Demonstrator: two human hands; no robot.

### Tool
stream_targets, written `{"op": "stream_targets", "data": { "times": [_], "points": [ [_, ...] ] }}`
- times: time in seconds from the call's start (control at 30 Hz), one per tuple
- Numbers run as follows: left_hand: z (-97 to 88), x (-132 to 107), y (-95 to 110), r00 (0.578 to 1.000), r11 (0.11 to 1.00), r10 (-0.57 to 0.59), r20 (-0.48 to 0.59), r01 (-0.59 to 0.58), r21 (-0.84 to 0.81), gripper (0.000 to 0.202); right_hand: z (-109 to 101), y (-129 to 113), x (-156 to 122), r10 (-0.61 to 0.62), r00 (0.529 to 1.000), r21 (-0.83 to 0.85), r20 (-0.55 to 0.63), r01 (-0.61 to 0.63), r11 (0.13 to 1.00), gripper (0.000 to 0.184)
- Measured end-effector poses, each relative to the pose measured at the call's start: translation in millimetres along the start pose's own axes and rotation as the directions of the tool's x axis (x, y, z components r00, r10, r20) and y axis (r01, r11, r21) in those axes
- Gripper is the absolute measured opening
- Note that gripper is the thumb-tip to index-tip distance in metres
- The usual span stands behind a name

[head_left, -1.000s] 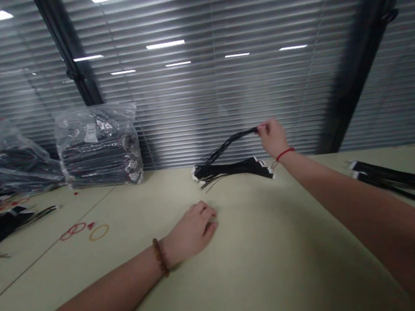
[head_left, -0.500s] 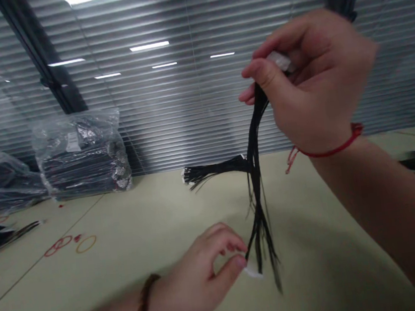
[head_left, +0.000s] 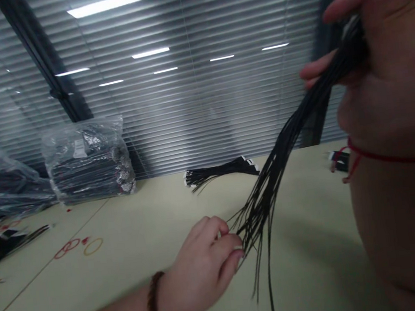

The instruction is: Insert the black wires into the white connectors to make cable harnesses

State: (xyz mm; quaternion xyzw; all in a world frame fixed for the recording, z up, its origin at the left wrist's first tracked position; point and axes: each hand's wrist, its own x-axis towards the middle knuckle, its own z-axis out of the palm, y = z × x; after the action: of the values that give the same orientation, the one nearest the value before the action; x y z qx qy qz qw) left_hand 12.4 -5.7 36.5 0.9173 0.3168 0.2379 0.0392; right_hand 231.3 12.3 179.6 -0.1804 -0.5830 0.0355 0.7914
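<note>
Beyond my left grip and right grip, grey window blinds fill my view, and the pale tabletop spreads out below them. Far to the left of my left grip stands a clear plastic bag packed with dark lengths, a second bag just beside it. I have my right grip raised and wrapped around the upper part of a bundle of black wires, which slants down to my left grip; that one pinches some lower ends while others hang loose nearby. Beyond my left grip lies a white-ended black bundle. To its left are red bands and a yellow band.
</note>
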Motion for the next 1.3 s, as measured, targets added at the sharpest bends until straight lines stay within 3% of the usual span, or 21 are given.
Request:
{"op": "stream_targets", "data": {
  "times": [0.1,0.23,0.37,0.43,0.6,0.73,0.83,0.9,0.97,1.03,1.13,1.23,1.3],
  "points": [
    [0.1,2,-2,0.996,0.991,-0.092,0.01,0.09,0.095,0.021,5,2,-5,-0.195,0.977,-0.166,-0.08,0.18,0.97,0.011],
    [-6.2,5,-11,0.984,0.969,-0.176,0.04,0.166,0.181,0.018,6,-2,-8,-0.167,0.986,-0.163,0.022,0.168,0.972,0.011],
    [-24.1,13,-23,0.98,0.976,-0.196,0.032,0.191,0.107,0.025,-6,-1,-5,-0.103,0.97,-0.476,0.222,0.2,0.856,0.016],
    [-32.8,19,-30,0.979,0.978,-0.202,0.021,0.201,0.051,0.023,-10,6,-1,-0.059,0.957,-0.535,0.285,0.21,0.818,0.012],
    [-41.5,28,-45,0.956,0.939,-0.273,0.106,0.241,0.244,0.026,-5,24,2,0.024,0.975,-0.215,0.222,0.024,0.976,0.004],
    [-47.6,41,-41,0.944,0.904,-0.312,0.104,0.261,0.339,0.014,8,28,-5,0.145,0.963,-0.109,0.227,-0.123,0.986,0.001],
    [-53.6,59,-30,0.951,0.902,-0.301,0.074,0.259,0.345,0.025,14,23,-13,0.175,0.954,-0.116,0.244,-0.15,0.982,0.002],
    [-54.7,70,-21,0.97,0.948,-0.232,0.072,0.208,0.24,0.019,16,18,-18,0.198,0.945,-0.132,0.259,-0.169,0.977,0.002],
    [-52.9,76,-13,0.988,0.988,-0.153,0.031,0.154,-0.029,0.009,16,12,-20,0.224,0.935,-0.138,0.274,-0.192,0.972,0.003],
    [-50.1,78,-6,0.99,0.925,-0.138,0.0,0.129,-0.357,0.009,14,9,-20,0.262,0.918,-0.123,0.298,-0.235,0.964,0.005],
    [-48.1,74,1,0.975,0.681,-0.22,0.021,0.169,-0.713,0.013,11,11,-16,0.397,0.837,-0.02,0.376,-0.421,0.907,0.019],
    [-49.6,69,4,0.946,0.428,-0.321,0.037,0.18,-0.886,0.017,9,17,-14,0.512,0.665,0.043,0.543,-0.631,0.775,0.023],
    [-51.2,67,5,0.927,0.326,-0.37,0.055,0.185,-0.927,0.019,10,18,-15,0.489,0.532,-0.033,0.691,-0.653,0.756,0.016]
  ]
}}
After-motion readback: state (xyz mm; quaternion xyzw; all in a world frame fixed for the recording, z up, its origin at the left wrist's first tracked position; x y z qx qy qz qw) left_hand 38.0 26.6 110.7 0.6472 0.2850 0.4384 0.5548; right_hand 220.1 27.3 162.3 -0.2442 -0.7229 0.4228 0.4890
